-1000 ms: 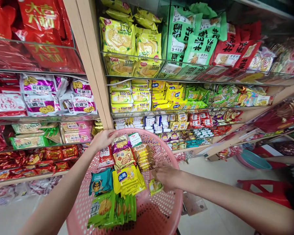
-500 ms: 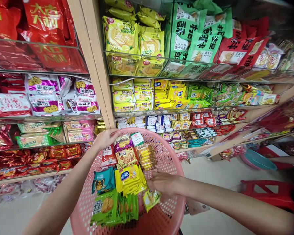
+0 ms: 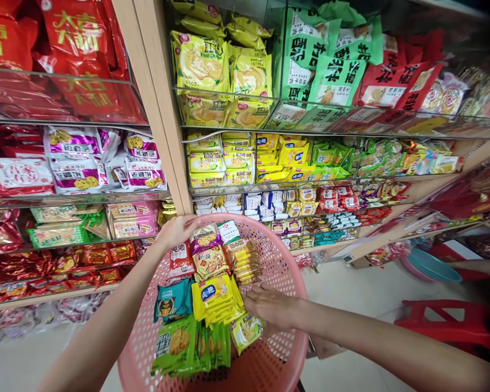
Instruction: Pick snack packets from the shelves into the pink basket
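My left hand (image 3: pixel 176 231) grips the far left rim of a pink perforated basket (image 3: pixel 283 245). Inside the basket, my right hand (image 3: pixel 269 306) rests beside a small yellow-green lemon packet (image 3: pixel 246 331); its fingertips reach the packets' edge and their grip is unclear. Yellow packets (image 3: pixel 216 298) lie left of that hand, with green packets (image 3: pixel 177 345) below them and a teal packet (image 3: pixel 172 300) at the left. Brown-and-yellow packets (image 3: pixel 245 262), a red-and-white one (image 3: pixel 181 260) and a cream-and-red one (image 3: pixel 211 262) fill the far part.
Shelves with clear fronts hold snack packets, among them red bags (image 3: pixel 81 32), lemon packets (image 3: pixel 200 62) and green bags (image 3: pixel 338 76). A wooden post (image 3: pixel 159 103) divides them. At the right are a red stool (image 3: pixel 449 324), a blue basin (image 3: pixel 435 265) and part of another person's arm (image 3: pixel 479 266).
The lemon packet has shifted left and up against the yellow packets, and my right hand has flattened slightly beside it. My left hand keeps its place on the rim.
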The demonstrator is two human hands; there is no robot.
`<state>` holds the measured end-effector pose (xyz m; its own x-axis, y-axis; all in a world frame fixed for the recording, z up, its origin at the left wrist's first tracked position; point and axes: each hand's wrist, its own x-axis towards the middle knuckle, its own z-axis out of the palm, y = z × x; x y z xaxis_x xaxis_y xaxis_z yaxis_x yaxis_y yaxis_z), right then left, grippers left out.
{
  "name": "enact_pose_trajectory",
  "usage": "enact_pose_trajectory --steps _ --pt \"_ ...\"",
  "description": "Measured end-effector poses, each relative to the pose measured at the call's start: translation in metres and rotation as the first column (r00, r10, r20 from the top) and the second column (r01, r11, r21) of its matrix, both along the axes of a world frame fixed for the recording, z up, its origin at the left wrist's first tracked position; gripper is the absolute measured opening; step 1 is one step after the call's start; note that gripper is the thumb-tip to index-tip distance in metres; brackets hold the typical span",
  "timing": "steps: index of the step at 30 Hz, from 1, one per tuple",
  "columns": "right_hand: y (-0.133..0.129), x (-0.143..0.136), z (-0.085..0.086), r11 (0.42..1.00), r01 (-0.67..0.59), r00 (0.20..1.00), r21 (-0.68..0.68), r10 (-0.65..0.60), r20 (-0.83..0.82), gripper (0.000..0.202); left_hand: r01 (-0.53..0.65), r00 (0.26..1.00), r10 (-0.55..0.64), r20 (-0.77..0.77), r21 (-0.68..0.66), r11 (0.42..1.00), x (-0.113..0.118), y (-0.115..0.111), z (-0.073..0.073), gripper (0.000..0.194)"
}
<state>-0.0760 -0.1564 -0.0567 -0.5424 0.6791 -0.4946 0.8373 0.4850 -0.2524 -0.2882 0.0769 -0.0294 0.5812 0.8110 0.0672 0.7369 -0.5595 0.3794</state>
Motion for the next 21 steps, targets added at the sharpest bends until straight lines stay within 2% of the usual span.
enact_pose_trajectory --steps 4,11,13,16,18,21 --pt "0.004 0.002 0.007 0.995 0.042 0.996 -0.088 -0.035 0.076 0.050 -0.004 1.000 0.004 -0.003 -0.008 1.000 -0.001 0.000 -0.001 0.059" --pt "0.003 -0.004 -0.001 0.995 0.010 0.994 -0.099 0.001 0.113 0.048 -0.017 1.000 0.017 -0.004 -0.024 1.000 0.000 -0.002 0.000 0.058" --pt "0.006 -0.002 0.003 0.995 0.017 0.994 -0.099 -0.006 0.108 0.048 -0.019 1.000 0.019 0.002 -0.025 0.999 -0.001 -0.002 0.001 0.057" --pt "0.019 0.008 0.031 0.994 0.088 0.995 -0.070 -0.084 0.056 0.041 -0.029 0.999 0.029 0.013 -0.030 0.999 -0.002 -0.004 0.003 0.055" --pt "0.031 0.016 0.066 0.985 0.172 0.985 -0.011 -0.172 -0.012 0.032 -0.030 0.999 0.031 0.021 -0.040 0.999 -0.003 -0.005 0.004 0.054" --pt "0.050 0.023 0.125 0.941 0.279 0.953 0.193 -0.246 -0.178 0.017 -0.027 0.999 0.028 0.033 -0.046 0.999 -0.004 -0.006 0.005 0.054"
